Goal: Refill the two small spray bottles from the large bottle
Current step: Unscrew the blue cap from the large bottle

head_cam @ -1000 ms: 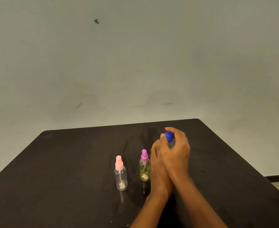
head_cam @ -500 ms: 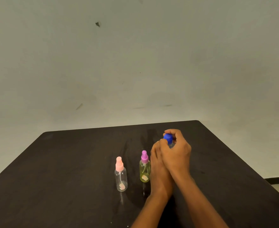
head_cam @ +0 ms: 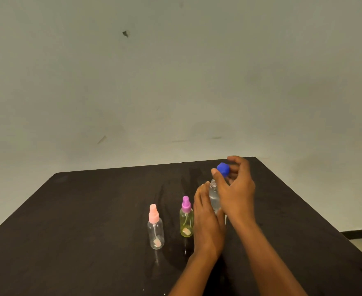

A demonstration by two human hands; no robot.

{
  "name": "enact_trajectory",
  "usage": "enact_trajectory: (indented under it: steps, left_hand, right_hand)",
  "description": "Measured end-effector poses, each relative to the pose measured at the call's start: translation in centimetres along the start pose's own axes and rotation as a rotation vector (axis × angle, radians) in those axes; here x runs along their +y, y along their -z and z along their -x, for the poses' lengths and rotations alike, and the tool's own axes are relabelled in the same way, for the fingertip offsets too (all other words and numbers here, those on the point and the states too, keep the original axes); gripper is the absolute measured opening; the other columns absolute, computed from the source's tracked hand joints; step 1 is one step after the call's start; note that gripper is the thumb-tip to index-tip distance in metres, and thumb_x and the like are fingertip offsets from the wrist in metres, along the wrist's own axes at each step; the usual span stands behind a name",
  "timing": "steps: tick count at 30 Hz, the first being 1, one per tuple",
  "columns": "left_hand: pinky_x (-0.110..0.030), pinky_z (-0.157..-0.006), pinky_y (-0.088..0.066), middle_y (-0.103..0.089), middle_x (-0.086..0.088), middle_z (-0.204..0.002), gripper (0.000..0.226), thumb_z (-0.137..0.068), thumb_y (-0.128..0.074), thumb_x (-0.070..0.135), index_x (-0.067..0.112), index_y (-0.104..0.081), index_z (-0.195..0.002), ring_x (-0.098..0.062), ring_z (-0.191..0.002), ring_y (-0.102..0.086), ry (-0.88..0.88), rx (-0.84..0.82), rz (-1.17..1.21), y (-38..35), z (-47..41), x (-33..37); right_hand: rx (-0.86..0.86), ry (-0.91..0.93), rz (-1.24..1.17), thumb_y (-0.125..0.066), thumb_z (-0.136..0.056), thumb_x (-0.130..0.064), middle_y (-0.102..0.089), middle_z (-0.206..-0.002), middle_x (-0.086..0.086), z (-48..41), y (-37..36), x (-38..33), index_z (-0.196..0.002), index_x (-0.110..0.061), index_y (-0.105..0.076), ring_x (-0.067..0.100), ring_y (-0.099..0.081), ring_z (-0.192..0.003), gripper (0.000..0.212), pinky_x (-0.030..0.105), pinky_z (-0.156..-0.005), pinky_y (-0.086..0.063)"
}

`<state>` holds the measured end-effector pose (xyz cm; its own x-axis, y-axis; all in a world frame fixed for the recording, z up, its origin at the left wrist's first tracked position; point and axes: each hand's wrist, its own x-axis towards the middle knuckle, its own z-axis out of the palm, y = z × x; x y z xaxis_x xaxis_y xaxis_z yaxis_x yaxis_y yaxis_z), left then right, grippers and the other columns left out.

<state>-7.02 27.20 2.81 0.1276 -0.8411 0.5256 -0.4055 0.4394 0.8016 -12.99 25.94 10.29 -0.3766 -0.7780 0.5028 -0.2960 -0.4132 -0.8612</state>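
Observation:
The large clear bottle [head_cam: 214, 197] stands upright on the dark table [head_cam: 90, 210], its threaded neck bare. My left hand [head_cam: 207, 223] grips its body from the left. My right hand [head_cam: 237, 189] pinches the blue cap [head_cam: 223, 169] between thumb and fingers, just above and right of the neck, clear of it. A small clear spray bottle with a pink top [head_cam: 155, 228] stands to the left. Beside my left hand stands a small yellow-green spray bottle with a purple top [head_cam: 186, 218]. Both small bottles have their spray tops on.
The table's far edge meets a plain grey wall [head_cam: 175, 82]. The right table edge [head_cam: 316, 212] runs diagonally, with pale floor beyond it at the lower right. Wet streaks shine on the tabletop behind the bottles.
The blue cap sat on the large bottle's neck under my right hand; now my right hand has lifted it off, up and to the right. My left hand stays on the bottle.

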Motion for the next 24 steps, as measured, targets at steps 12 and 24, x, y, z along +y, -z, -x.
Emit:
enact_trajectory:
  steps: [12, 24]
  left_hand:
    - [-0.004, -0.103, -0.02, -0.031, 0.009, -0.147, 0.061, -0.093, -0.056, 0.028, 0.023, -0.026, -0.146, -0.004, -0.134, -0.029, 0.022, -0.028, -0.029, 0.1, 0.0, 0.1]
    - [-0.004, -0.103, -0.02, -0.031, 0.011, -0.146, 0.062, -0.093, -0.057, 0.029, 0.024, -0.025, -0.146, -0.002, -0.134, -0.028, 0.002, -0.015, -0.058, 0.1, 0.0, 0.1]
  right_hand:
    - [0.197, -0.106, 0.148, -0.068, -0.086, -0.013, -0.059, -0.096, -0.003, -1.1, 4.0, 4.7, -0.11, -0.014, -0.061, 0.003, -0.055, -0.075, 0.025, 0.007, -0.068, -0.039]
    - [-0.049, -0.401, 0.528, -0.075, -0.078, -0.012, -0.062, -0.1, 0.008, 1.3, 5.1, 10.9, -0.103, -0.012, -0.06, 0.02, -0.057, -0.088, 0.029, 0.036, -0.083, -0.049]
